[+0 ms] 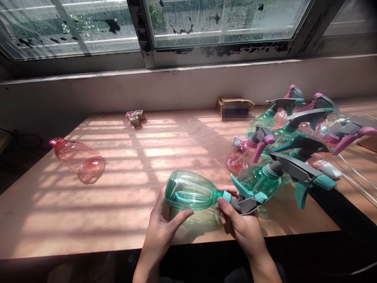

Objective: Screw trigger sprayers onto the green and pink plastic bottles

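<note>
Left hand (161,224) cups green bottle (191,192); right hand (246,228) grips collar (226,196).

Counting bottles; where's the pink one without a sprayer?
The head view shows the pink bottle lying at left on the table, left of the blocks and left hand.

Bare forearms (263,262) angled inward, left hand (165,226) cupped, thumb stretched rightward, right hand (243,228) curled in a grip, thumb pointing up-left.

Streaked windows (203,23), grey frame (232,55) with patchy black marks, plain wall (182,88) below, sun-striped wooden table (88,220)
</note>
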A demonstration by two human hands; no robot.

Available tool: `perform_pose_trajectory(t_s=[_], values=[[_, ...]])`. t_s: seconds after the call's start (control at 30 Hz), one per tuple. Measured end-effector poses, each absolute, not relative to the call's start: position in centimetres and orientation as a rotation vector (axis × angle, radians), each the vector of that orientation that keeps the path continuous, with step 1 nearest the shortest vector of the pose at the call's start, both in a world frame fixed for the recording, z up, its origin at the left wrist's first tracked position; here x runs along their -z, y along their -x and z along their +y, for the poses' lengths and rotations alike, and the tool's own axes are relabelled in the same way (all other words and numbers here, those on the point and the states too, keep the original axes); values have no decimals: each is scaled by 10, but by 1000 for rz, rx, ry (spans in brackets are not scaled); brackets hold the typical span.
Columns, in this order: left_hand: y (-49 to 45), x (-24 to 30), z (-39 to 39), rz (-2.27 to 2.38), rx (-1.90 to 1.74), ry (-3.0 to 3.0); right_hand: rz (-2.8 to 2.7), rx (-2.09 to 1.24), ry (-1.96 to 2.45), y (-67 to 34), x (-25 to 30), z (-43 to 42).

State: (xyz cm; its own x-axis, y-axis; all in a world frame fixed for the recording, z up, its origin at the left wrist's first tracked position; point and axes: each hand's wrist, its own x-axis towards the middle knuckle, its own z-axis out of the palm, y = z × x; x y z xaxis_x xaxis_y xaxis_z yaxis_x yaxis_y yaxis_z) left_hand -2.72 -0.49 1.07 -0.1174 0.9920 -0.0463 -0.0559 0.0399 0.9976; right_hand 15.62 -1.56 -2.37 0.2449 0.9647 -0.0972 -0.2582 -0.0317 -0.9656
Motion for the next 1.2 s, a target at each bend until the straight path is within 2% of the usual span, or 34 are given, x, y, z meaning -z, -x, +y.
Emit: perform_pose_trajectory(t_s=[0.33,0.67,1.2], values=[[31,0,-4,1210,-1261,-1076,-831,-1151,1204,-155,18,-15],[24,-19,-7,1285,-1295,-1086,-864,-1152,1156,-155,18,-14],[24,-20,-5,1253,-1269,-1132,-871,-1166,1132,-155,18,-14]])
